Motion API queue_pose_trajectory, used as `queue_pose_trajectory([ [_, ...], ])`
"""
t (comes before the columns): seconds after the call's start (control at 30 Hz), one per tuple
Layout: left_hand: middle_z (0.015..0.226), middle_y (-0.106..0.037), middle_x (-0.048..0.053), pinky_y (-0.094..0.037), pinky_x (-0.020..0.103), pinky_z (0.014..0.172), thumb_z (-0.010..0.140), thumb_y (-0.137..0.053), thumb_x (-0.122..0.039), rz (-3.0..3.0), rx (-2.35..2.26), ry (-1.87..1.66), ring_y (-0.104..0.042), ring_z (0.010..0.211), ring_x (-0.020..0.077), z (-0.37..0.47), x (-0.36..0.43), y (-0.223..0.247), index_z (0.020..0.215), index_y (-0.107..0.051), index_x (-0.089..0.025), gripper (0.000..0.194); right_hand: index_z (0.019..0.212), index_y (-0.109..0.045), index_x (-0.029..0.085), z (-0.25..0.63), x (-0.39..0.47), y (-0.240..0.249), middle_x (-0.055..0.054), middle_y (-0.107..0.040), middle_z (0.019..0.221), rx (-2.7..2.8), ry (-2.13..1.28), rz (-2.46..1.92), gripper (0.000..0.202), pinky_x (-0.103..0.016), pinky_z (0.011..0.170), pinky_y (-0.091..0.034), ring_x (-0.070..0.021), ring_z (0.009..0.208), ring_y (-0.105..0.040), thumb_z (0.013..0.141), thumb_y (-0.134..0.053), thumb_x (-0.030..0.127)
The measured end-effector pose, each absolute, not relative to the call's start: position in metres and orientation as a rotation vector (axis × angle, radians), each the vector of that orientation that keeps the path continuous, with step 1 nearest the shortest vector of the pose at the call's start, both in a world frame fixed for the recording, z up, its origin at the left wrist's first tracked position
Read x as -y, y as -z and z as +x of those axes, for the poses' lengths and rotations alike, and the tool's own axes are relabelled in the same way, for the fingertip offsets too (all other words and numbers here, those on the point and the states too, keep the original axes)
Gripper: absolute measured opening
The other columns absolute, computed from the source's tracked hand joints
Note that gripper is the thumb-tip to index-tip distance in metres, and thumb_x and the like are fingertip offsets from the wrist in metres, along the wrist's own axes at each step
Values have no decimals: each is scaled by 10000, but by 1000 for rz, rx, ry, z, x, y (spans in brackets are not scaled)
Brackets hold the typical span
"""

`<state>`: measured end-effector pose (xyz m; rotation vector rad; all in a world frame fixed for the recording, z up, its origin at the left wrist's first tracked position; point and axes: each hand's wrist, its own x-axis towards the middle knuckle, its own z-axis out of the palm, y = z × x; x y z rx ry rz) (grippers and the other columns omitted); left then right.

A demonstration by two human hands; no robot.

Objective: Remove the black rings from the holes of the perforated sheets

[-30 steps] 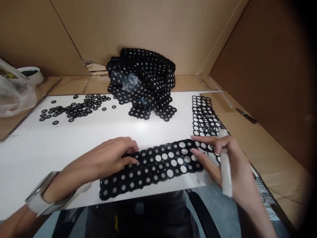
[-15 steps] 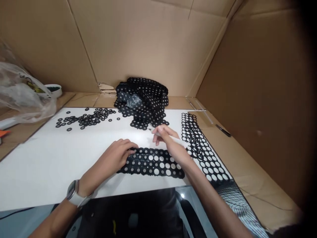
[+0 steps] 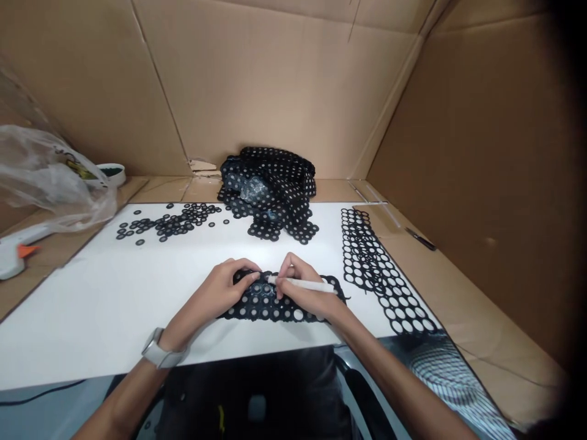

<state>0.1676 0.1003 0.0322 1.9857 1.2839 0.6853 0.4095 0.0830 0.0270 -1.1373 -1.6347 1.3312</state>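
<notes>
A black strip of joined rings (image 3: pixel 268 310) lies on the white board in front of me, some rings with grey centres and some showing white. At its upper left edge my left hand (image 3: pixel 232 284) grips it between thumb and index finger. My right hand (image 3: pixel 300 284) is closed in a writing hold around a slim white pen (image 3: pixel 312 285). The pen's tip points left and meets the strip's upper rows, close to my left fingertips. Part of the strip's right side is hidden under my right hand.
Loose black rings (image 3: pixel 177 221) are scattered at the back left. Behind them sits a black dotted heap (image 3: pixel 279 183). Black ring netting (image 3: pixel 394 287) lies right, near a dark cutter (image 3: pixel 420 239). A glue gun (image 3: pixel 11 256), plastic bag (image 3: pixel 55 183) and white tub (image 3: pixel 112 173) stand left.
My right hand has come down and left from above the strip, bringing the pen's tip onto it near my left fingers. My left hand still holds the strip's upper left edge.
</notes>
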Motion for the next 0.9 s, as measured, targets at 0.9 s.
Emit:
queue_pose_trajectory([
  [0.9,1051,-787,12,-502,360,891,1059,-627,-397,1914,-1283,-886,-709,1027,248,173,-101,-14,1018,-743,-261,184,883,-507,259,410,-88,-23,-61,-776,1041,1617,-1047,-1013,426,-402,987,-527,-261,1042,-726,1155,-489,586],
])
